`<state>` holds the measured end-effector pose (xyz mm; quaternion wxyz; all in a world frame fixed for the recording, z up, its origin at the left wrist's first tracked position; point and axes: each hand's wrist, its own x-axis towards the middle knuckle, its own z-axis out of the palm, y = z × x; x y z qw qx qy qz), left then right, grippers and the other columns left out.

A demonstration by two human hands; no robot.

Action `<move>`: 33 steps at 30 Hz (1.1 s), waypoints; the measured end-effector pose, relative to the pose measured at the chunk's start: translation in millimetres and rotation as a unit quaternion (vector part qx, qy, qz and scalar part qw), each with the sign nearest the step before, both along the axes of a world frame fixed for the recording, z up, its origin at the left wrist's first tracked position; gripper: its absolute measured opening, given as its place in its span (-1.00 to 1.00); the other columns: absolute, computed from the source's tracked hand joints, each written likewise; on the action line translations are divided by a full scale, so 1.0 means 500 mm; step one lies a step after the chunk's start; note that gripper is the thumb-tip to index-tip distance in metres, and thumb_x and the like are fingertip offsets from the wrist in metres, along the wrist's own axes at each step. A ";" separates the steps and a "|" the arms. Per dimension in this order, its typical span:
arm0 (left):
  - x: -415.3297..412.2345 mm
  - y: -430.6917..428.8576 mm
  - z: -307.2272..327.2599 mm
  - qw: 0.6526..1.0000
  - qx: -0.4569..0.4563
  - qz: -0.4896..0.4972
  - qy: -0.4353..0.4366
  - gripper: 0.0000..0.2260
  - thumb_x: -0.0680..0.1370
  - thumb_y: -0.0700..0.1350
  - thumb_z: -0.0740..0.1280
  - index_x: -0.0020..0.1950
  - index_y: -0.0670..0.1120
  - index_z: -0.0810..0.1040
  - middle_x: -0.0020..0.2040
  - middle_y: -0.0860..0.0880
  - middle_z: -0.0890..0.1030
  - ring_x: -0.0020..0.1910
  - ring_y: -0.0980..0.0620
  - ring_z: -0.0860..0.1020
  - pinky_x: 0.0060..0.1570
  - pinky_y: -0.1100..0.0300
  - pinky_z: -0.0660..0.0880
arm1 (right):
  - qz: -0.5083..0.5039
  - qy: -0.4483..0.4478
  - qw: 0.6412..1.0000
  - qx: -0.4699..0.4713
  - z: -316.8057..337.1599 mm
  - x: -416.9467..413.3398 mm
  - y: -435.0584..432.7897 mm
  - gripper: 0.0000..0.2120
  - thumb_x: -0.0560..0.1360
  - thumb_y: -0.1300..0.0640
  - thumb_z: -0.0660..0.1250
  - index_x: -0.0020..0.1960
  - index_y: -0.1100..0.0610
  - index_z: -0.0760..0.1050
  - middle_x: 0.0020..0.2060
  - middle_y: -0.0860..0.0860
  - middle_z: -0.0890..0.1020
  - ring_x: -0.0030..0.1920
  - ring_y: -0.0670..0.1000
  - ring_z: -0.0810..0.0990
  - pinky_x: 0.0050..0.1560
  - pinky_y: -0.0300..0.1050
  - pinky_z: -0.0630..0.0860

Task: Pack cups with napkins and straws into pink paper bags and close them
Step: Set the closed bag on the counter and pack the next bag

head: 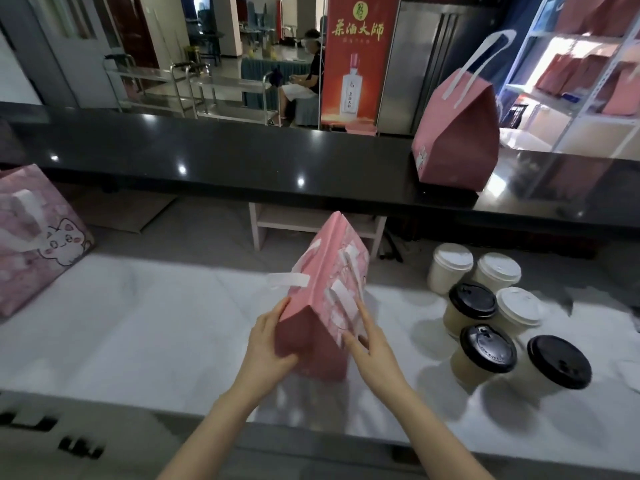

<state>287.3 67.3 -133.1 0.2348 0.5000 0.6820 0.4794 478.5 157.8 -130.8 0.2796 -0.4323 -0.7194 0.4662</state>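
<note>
Bracing the pink bag [320,320] from both sides, near edge of the white table [145,334]. We hold it upright, probably so the folded top stays creased while it closes.

Left hand [268,344]: fingers close together, curled round the near left corner, thumb on the end panel, clamping the bag. Right hand [372,344]: fingers spread, index laid flat along the patterned side by the white handle strips [341,292], the rest pressed on the lower wall. Touching, not pinching anything.

Bag top [334,237] already reads as folded into a ridge, so we judge this one nearly shut. Contents hidden; can't confirm cup, napkin or straw inside.

Right of the bag, well apart: six lidded cups [498,313] clustered on the table, three black lids, three white, likely queued for packing. Far left: another pink bag with a cat print [38,244], lying tilted.

Further back, on the dark counter [242,157]: a closed pink bag [457,140] standing, handles up, likely parked as finished.
</note>
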 end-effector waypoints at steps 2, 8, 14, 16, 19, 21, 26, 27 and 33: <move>0.026 -0.009 -0.003 0.999 0.002 0.006 -0.036 -0.12 0.22 -0.14 0.47 0.42 0.36 0.20 0.27 0.23 0.48 0.22 0.21 0.51 0.14 0.20 0.52 | -0.003 0.022 1.000 -0.012 -0.010 0.011 -0.023 -0.37 0.54 -0.15 0.25 0.47 -0.38 -0.04 0.43 -0.23 0.16 0.49 -0.10 0.14 0.48 0.04 0.19; 0.078 -0.040 -0.025 0.999 0.005 0.028 -0.028 -0.10 0.26 -0.20 0.39 0.48 0.35 0.13 0.26 0.32 0.47 0.19 0.24 0.52 0.06 0.17 0.57 | 0.011 0.030 0.999 0.001 -0.040 0.025 -0.058 -0.25 0.51 0.05 0.33 0.48 -0.36 -0.03 0.41 -0.11 0.34 0.38 -0.09 0.36 0.35 0.01 0.41; 0.113 -0.062 -0.069 0.998 -0.004 0.061 -0.021 -0.06 0.29 -0.18 0.53 0.54 0.17 0.12 0.39 0.04 0.34 0.35 0.12 0.36 0.31 0.09 0.42 | -0.005 -0.039 0.997 0.064 -0.070 0.049 -0.080 -0.15 0.49 0.22 0.26 0.44 -0.45 -0.13 0.23 -0.06 0.33 0.18 -0.10 0.41 0.12 -0.26 0.39; 0.123 -0.065 -0.070 0.997 0.002 0.058 -0.043 -0.04 0.29 -0.25 0.52 0.51 0.27 0.12 0.39 0.17 0.39 0.33 0.20 0.41 0.24 0.20 0.47 | -0.002 -0.031 0.997 0.074 -0.076 0.056 -0.088 -0.11 0.46 0.25 0.29 0.43 -0.46 -0.12 0.17 -0.05 0.29 0.15 -0.08 0.43 0.15 -0.27 0.42; 0.134 -0.070 -0.066 0.997 -0.005 0.066 -0.041 -0.01 0.28 -0.29 0.48 0.48 0.37 0.08 0.33 0.22 0.46 0.23 0.30 0.48 0.08 0.36 0.49 | 0.005 -0.017 0.996 0.088 -0.071 0.065 -0.091 -0.08 0.44 0.33 0.33 0.40 -0.43 -0.08 0.12 -0.04 0.28 0.10 -0.08 0.42 0.10 -0.43 0.42; 0.143 -0.073 -0.057 0.997 -0.002 0.069 -0.034 -0.04 0.27 -0.23 0.48 0.44 0.41 0.09 0.29 0.24 0.48 0.19 0.38 0.47 0.03 0.50 0.43 | 0.008 0.000 0.995 0.098 -0.062 0.072 -0.093 -0.06 0.41 0.41 0.34 0.42 -0.38 -0.02 0.10 -0.04 0.29 0.09 -0.09 0.42 0.11 -0.38 0.46; 0.165 -0.072 -0.017 0.996 0.024 0.078 -0.023 -0.14 0.30 -0.17 0.46 0.42 0.40 0.16 0.25 0.23 0.53 0.19 0.27 0.51 0.10 0.31 0.49 | -0.003 0.034 0.990 0.139 -0.020 0.085 -0.099 -0.06 0.41 0.45 0.31 0.44 -0.36 0.01 0.12 -0.05 0.30 0.09 -0.26 0.39 -0.06 -0.57 0.38; 0.167 -0.071 -0.005 0.996 0.036 0.077 -0.017 -0.15 0.31 -0.17 0.45 0.42 0.41 0.16 0.25 0.22 0.54 0.19 0.26 0.52 0.08 0.33 0.50 | -0.006 0.036 0.987 0.154 -0.008 0.088 -0.098 -0.05 0.41 0.44 0.30 0.44 -0.38 0.01 0.12 -0.05 0.30 0.08 -0.27 0.39 -0.06 -0.57 0.37; 0.154 -0.046 0.099 0.992 0.105 0.066 0.023 -0.13 0.37 -0.26 0.49 0.43 0.40 0.17 0.17 0.41 0.51 0.15 0.40 0.49 -0.06 0.55 0.42 | -0.011 0.054 0.964 0.260 0.095 0.091 -0.068 -0.02 0.37 0.49 0.20 0.48 -0.34 -0.02 0.06 -0.10 0.27 0.07 -0.24 0.37 -0.01 -0.46 0.39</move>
